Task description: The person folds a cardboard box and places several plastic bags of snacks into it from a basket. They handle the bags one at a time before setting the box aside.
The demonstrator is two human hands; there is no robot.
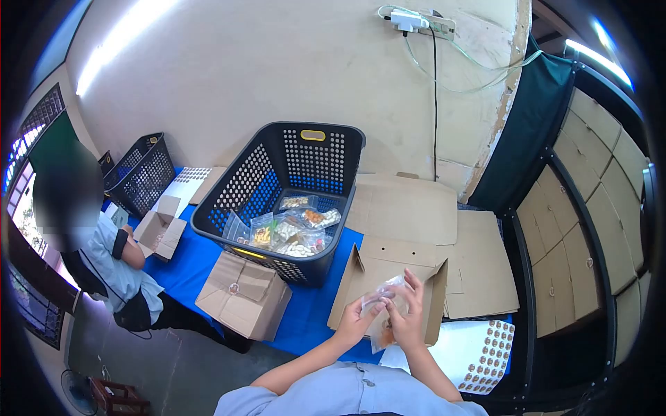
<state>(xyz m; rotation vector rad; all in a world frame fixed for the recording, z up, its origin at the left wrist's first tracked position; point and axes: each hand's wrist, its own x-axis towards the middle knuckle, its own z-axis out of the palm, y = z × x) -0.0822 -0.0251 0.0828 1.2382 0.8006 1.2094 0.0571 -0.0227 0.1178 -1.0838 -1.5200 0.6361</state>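
My left hand (359,319) and my right hand (407,315) are close together at the lower centre, both holding a clear plastic packet (383,295). Their fingers meet around its upper part. Another clear portion with orange-brown contents (383,337) hangs below the fingers; whether it is a separate packet cannot be made out. Beneath the hands lies an open cardboard box (397,251) with raised side flaps. A large black basket (279,201), to the left behind it, holds several clear packets with white, yellow and orange contents (298,236).
A closed carton (243,295) sits left of the hands on a blue-covered table (177,267). Flat cardboard (485,263) and a sticker sheet (485,357) lie right. Another person (118,256) stands left by an open box (160,232). Shelved cartons (562,270) line the far right.
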